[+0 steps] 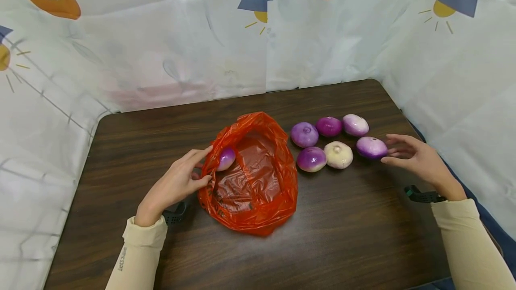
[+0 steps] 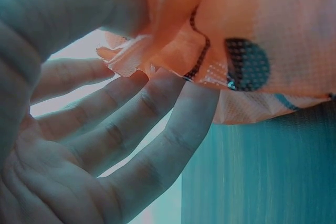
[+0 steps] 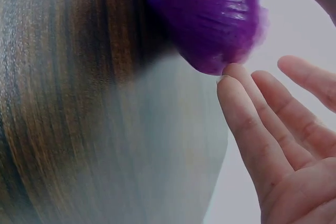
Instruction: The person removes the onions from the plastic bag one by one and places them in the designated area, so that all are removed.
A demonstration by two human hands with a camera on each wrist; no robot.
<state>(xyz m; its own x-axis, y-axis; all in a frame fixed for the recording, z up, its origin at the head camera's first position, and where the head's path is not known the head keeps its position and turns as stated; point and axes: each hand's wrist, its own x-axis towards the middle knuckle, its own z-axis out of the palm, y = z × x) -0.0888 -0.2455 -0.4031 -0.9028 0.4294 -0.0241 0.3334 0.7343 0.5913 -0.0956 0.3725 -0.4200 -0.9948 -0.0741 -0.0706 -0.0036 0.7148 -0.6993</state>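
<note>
A red plastic bag (image 1: pixel 288 178) stands with its mouth spread wide, and a purple onion (image 1: pixel 226 159) lies inside against its left wall. My left hand (image 1: pixel 177 182) holds the bag's left rim; in the left wrist view the thumb is on one side of the plastic (image 2: pixel 173 40) and the fingers (image 2: pixel 157 145) on the other. My right hand (image 1: pixel 423 164) is at the right side of a purple-and-white onion (image 1: pixel 371 147), its fingers spread around that side. In the right wrist view the fingertips meet the onion's (image 3: pixel 210 19) edge; firm contact is unclear.
Left of that onion are a pale onion (image 1: pixel 338 155) and a purple one (image 1: pixel 311 159). Behind them lie a violet onion (image 1: pixel 304 134), a dark magenta one (image 1: pixel 328 126) and a whitish-purple one (image 1: pixel 355 125). White printed sheets (image 1: pixel 201 48) border the dark wooden table (image 1: pixel 322 236).
</note>
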